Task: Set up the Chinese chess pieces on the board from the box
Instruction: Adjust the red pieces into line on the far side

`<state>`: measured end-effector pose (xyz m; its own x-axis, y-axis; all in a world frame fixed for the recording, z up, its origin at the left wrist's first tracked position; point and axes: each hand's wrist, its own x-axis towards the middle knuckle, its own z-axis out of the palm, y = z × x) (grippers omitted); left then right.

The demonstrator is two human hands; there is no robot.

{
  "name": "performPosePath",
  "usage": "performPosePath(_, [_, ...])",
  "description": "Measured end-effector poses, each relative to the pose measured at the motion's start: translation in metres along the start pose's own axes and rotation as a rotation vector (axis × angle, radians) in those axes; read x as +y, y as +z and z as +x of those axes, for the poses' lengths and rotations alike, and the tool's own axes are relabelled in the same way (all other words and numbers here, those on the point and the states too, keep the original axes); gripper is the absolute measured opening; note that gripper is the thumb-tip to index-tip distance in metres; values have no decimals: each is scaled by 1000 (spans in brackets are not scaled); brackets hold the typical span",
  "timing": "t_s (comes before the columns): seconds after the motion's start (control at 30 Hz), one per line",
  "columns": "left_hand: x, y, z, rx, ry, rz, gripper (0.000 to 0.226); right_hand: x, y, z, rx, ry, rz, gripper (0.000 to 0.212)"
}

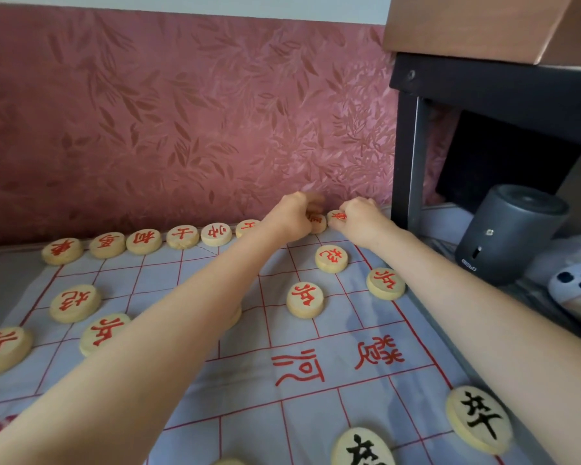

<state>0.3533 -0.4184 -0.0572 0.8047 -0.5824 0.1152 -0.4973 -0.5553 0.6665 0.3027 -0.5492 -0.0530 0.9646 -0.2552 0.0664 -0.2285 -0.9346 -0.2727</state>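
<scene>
Chess piece (337, 216) sits at the board's (249, 414) far-right corner, pinched in your right hand (358, 219) — the nearer arm — with your left hand (294, 214) curled on the neighbour piece (317, 224) just beside.

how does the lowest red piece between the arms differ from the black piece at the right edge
The red piece has a red character, the black piece a black one. The red piece lies beyond the river lettering, the black piece on the near side. Both are pale round discs.
</scene>
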Motion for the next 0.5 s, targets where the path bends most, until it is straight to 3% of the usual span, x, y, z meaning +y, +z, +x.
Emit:
performPosePath(0.07, [4, 0, -1, -58, 10, -65, 57, 0, -1, 1, -45, 10, -63, 42])
performPosePath(0.17, [4, 0, -1, -11, -15, -144, 56, 1, -7, -1, -87, -12, -113, 51])
performPosePath(0.33, [-5, 0, -2, 98, 17, 65, 57, 3, -12, -1, -161, -148, 88, 55])
performPosePath(0.5, [-11, 5, 0, 148, -10, 138, 60, 3, -8, 1, -110, -117, 81, 44])
